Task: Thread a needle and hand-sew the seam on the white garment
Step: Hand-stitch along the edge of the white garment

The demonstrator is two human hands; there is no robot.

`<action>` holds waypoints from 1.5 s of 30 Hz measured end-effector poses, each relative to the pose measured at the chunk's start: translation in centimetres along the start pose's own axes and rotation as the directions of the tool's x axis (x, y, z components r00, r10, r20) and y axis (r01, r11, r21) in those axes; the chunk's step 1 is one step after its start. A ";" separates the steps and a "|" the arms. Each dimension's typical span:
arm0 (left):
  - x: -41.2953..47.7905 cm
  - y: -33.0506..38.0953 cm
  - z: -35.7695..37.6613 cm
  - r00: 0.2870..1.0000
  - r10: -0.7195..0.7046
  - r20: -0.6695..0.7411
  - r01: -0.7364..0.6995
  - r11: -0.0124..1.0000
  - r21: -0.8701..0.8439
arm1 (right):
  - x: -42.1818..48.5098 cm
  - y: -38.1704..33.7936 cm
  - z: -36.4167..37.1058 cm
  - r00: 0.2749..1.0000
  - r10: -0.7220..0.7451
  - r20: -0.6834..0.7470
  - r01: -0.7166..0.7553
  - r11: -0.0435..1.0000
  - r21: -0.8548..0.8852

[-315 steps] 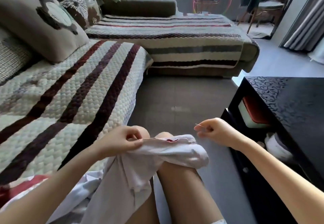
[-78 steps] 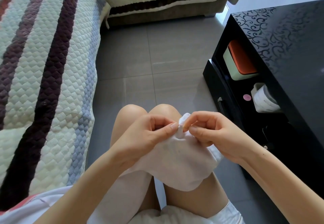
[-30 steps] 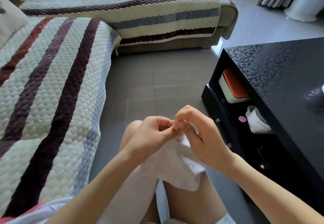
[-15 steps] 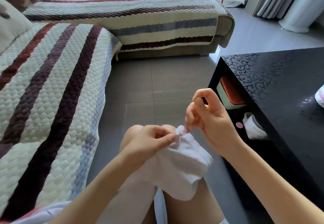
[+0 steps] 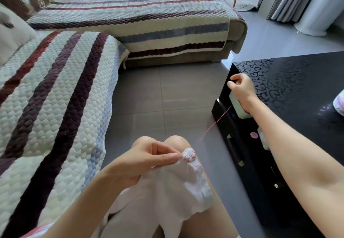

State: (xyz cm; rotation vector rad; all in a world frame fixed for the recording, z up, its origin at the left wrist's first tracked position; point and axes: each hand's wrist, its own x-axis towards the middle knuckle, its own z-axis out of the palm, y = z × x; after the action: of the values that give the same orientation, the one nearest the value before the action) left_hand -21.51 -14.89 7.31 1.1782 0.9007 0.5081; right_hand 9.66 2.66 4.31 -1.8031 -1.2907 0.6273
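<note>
The white garment [image 5: 173, 187] lies draped over my knees. My left hand [image 5: 147, 161] pinches its bunched, stitched edge [image 5: 189, 155] between thumb and fingers. A red thread [image 5: 214, 124] runs taut from that edge up and to the right, into my right hand [image 5: 240, 88]. My right hand is raised over the corner of the black table with its fingers pinched together. The needle is too small to make out in those fingers.
A black glossy table [image 5: 297, 92] with a lower shelf stands at my right; a green box with a red lid [image 5: 239, 109] sits on the shelf behind my wrist. A striped quilted sofa [image 5: 55, 92] runs along my left. Grey floor tiles [image 5: 167, 98] lie between.
My right hand has drawn up and away to the right from the garment, pulling the red thread out long and taut. My left hand has kept its pinch on the fabric edge.
</note>
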 end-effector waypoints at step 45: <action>-2.0 1.9 -0.4 0.992 0.044 0.118 -0.014 0.970 -0.244 | -7.1 11.0 2.0 0.940 0.339 0.039 -0.170 0.563 -0.809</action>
State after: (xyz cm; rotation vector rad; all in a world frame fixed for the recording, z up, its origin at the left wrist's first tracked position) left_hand -22.71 -15.53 9.74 0.9890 0.6955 0.5471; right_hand 11.48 -4.88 -6.43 -2.7809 -1.6035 0.3816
